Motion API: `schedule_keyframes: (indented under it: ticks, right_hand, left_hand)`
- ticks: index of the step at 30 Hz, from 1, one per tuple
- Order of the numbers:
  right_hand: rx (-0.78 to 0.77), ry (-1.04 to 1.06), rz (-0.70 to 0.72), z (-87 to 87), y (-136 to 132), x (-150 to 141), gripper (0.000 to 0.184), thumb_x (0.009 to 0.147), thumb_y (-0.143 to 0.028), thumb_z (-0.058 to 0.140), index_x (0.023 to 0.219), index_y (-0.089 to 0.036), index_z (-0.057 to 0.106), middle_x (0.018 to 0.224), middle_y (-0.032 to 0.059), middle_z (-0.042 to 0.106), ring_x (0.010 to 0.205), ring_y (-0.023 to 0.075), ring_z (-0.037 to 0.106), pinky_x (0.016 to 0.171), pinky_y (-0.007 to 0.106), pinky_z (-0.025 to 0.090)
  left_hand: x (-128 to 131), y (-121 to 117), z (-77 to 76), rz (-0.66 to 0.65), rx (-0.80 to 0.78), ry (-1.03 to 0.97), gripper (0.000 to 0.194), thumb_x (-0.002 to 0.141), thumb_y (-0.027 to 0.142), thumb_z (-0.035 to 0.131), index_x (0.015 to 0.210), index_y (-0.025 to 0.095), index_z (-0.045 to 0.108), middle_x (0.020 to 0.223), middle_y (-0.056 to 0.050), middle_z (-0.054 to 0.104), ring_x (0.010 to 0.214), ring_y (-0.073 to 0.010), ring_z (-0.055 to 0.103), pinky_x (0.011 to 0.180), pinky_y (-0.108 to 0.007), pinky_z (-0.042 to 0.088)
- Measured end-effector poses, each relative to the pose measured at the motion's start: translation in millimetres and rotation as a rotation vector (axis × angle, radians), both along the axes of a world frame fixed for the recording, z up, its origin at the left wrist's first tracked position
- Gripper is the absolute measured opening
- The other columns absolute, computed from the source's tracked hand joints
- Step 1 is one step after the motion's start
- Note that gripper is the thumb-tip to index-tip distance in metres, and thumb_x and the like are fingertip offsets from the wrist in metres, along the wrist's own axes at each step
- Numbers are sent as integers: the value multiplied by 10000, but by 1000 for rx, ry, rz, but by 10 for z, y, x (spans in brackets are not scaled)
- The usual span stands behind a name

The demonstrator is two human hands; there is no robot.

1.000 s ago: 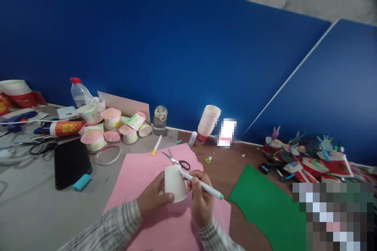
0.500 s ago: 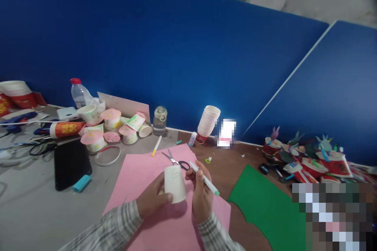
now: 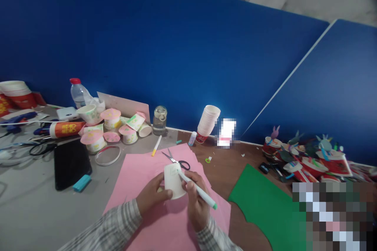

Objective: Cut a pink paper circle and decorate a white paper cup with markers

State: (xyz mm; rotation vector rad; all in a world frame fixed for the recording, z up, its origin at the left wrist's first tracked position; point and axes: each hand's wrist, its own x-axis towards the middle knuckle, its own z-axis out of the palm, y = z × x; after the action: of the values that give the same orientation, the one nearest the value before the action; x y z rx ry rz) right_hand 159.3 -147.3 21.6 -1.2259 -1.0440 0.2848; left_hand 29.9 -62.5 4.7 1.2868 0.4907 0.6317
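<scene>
My left hand grips a white paper cup from its left side, above the pink paper. Faint green lines show near the cup's upper end. Between the fingers of my right hand is a white marker with a green end. Its tip meets the cup at the green lines, as far as I can see. Just behind the cup lies a pair of scissors, blades parted, on the pink paper.
Green sheet lies to the right. Decorated cups and a glass jar stand at the back left. A cup stack leans near the blue partition. A black tablet-like slab rests on the left.
My right hand has turned and moved left, bringing the marker's tip from beyond the cup's right side onto its upper part. My left hand holds the cup nearly still.
</scene>
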Motion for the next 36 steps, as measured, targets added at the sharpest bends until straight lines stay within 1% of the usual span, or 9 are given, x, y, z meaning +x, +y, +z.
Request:
schedule_keyframes:
  ticks: [5,11,18,20,25,27,30,34,36]
  right_hand:
    - [-5,61,8,-74,16,-4,176,788,-314,510,822,-219,655,646,3,626,519,201,578,452,268,466]
    - [-6,83,26,-69,21,-3,179,781,-319,518,809,-209,657,652,5,623,534,204,586,488,285,479]
    - [-11,107,29,-49,16,10,225,793,-353,489,759,-200,650,550,-15,576,491,188,544,448,262,445]
    - [10,148,-2,-52,29,15,252,807,-373,456,798,-206,643,570,-11,581,524,197,550,478,283,461]
    - [24,244,-64,-124,108,51,315,841,-387,385,1056,-243,564,708,7,622,642,227,590,634,397,498]
    - [5,251,-105,-162,142,61,325,835,-398,396,1060,-243,572,724,13,629,706,245,601,661,412,500]
    - [2,231,-131,-199,176,42,325,815,-422,428,986,-225,622,723,27,645,757,265,608,676,411,507]
    - [10,255,-106,-209,174,-30,331,797,-458,444,944,-229,633,746,36,650,750,270,622,665,397,524]
    - [7,245,-92,-203,157,-66,330,796,-459,450,948,-231,633,757,41,655,764,274,627,680,392,525]
  left_hand:
    - [4,-3,-22,-8,-20,-2,567,533,424,771,1005,173,583,647,19,603,489,-144,478,487,-268,398]
    - [2,-5,-32,8,0,0,600,528,437,769,1028,169,575,650,16,608,527,-167,503,523,-286,421]
    - [1,2,-32,5,-22,-15,563,534,409,776,1009,169,593,611,22,608,442,-124,462,489,-271,416]
    - [4,-1,-28,5,-38,-26,564,529,410,778,1011,180,595,650,13,623,434,-115,454,476,-265,410]
    - [10,-4,-16,4,-37,-24,600,528,424,773,1050,196,583,736,-21,645,376,-76,392,384,-238,339]
    - [6,-3,-20,17,-68,-15,619,527,418,774,1073,215,565,702,-7,635,342,-58,344,342,-226,294]
    - [-3,-2,-35,30,-141,5,608,519,439,766,1055,231,567,587,35,587,309,-53,308,302,-215,237]
    - [-9,-6,-66,61,-149,38,573,542,475,713,1038,219,583,380,90,451,279,-80,299,291,-224,203]
    - [-4,-13,-74,101,-144,63,553,553,490,686,1027,219,592,340,95,419,273,-90,298,295,-234,198]
